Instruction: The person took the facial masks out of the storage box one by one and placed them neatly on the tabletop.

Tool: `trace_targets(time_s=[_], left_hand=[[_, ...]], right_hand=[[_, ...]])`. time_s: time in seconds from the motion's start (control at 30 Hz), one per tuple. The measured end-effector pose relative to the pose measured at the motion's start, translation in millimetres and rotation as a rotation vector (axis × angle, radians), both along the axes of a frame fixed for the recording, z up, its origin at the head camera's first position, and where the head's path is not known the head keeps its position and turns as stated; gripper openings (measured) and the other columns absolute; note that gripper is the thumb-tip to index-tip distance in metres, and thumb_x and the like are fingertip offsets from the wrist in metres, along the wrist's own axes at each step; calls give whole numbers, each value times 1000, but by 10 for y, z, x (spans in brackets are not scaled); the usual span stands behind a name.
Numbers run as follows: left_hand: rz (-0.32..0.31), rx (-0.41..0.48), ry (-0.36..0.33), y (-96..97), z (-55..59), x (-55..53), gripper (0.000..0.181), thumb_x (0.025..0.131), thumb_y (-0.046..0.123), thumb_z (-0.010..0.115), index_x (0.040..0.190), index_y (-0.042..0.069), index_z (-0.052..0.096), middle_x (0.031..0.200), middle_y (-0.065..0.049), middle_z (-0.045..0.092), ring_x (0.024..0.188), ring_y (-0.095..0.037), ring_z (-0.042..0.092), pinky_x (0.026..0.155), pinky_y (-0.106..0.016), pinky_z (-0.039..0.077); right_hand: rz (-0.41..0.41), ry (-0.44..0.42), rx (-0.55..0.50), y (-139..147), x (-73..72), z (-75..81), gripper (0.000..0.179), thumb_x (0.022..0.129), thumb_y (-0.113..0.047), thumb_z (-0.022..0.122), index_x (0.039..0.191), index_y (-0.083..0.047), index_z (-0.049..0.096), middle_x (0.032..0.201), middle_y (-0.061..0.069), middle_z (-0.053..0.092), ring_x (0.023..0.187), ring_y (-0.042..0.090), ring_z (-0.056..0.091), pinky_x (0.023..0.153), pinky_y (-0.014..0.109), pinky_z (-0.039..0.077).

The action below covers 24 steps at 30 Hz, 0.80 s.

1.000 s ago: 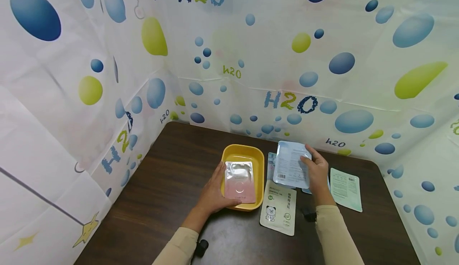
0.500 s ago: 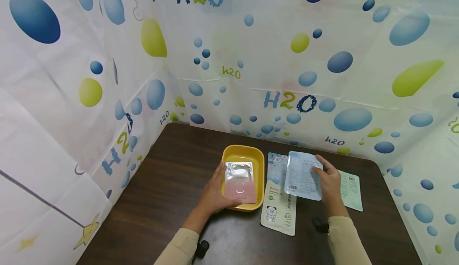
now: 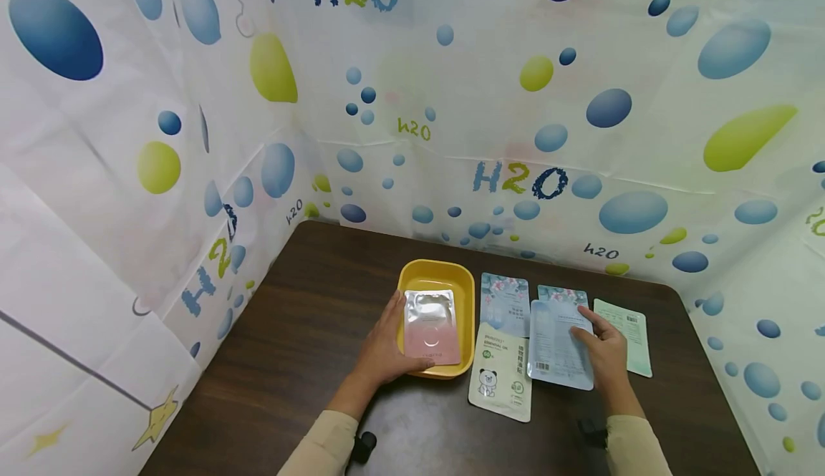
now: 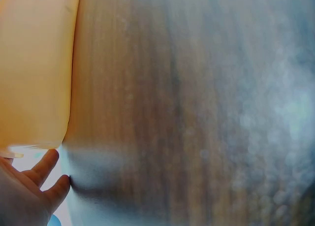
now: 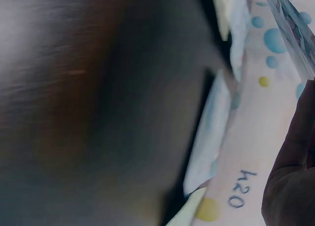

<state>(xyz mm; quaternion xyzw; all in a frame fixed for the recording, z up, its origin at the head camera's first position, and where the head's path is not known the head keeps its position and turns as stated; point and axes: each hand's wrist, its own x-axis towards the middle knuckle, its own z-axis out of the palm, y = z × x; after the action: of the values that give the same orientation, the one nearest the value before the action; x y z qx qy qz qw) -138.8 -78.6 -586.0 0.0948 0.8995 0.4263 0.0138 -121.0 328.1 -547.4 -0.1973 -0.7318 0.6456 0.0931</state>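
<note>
In the head view my right hand (image 3: 609, 354) pinches a pale blue flat sheet-mask packet (image 3: 559, 347) by its right edge, thumb on top. The printed back faces up, over a floral blue packet (image 3: 562, 295). My left hand (image 3: 387, 347) holds the left side and near-left corner of a yellow tray (image 3: 433, 274). A silver-and-pink packet (image 3: 430, 329) lies in that tray, beside my left thumb. The left wrist view shows the tray's outer wall (image 4: 34, 78) with fingertips at its end. In the right wrist view the held packet (image 5: 290, 29) shows only at the upper right.
Right of the tray, a cream packet with a panda (image 3: 499, 383) overlaps another floral blue packet (image 3: 504, 304). A mint-green packet (image 3: 621, 333) lies farther right. The dark wooden table (image 3: 303, 304) meets a patterned curtain (image 3: 451, 132) at the back.
The right hand has carried the pale blue packet right and toward me, off the left floral packet and onto the right one's near part. The left hand and tray have stayed put.
</note>
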Motion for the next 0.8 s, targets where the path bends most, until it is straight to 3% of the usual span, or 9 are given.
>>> trace_targets(time_s=[0.37, 0.57, 0.67, 0.8], left_hand=[[5, 6, -2, 7, 1, -3, 132, 58, 59, 92, 165, 28, 19, 172, 13, 13, 150, -36, 36, 114, -66, 37], [5, 6, 3, 3, -2, 0, 133, 58, 60, 92, 165, 28, 19, 172, 14, 12, 149, -36, 37, 113, -66, 37], [7, 5, 1, 1, -3, 1, 133, 58, 60, 92, 165, 29, 19, 172, 14, 12, 149, -36, 37, 113, -66, 37], [7, 7, -4, 2, -5, 1, 133, 58, 61, 91, 165, 29, 19, 172, 14, 12, 150, -36, 36, 113, -67, 37]], right_hand=[[-32, -61, -52, 129, 286, -308, 57, 93, -1, 70, 146, 5, 50, 90, -28, 69, 78, -3, 66, 67, 15, 55], [-14, -121, -9, 181, 389, -387, 59, 93, -1, 70, 148, 4, 49, 90, -29, 67, 78, -2, 67, 67, 17, 56], [21, -155, 79, 202, 411, -408, 58, 91, 0, 71, 146, 4, 51, 95, -18, 72, 77, -1, 65, 67, 18, 56], [78, -223, 269, 232, 442, -433, 57, 88, -2, 73, 142, 5, 56, 113, 15, 76, 75, -2, 61, 66, 18, 52]])
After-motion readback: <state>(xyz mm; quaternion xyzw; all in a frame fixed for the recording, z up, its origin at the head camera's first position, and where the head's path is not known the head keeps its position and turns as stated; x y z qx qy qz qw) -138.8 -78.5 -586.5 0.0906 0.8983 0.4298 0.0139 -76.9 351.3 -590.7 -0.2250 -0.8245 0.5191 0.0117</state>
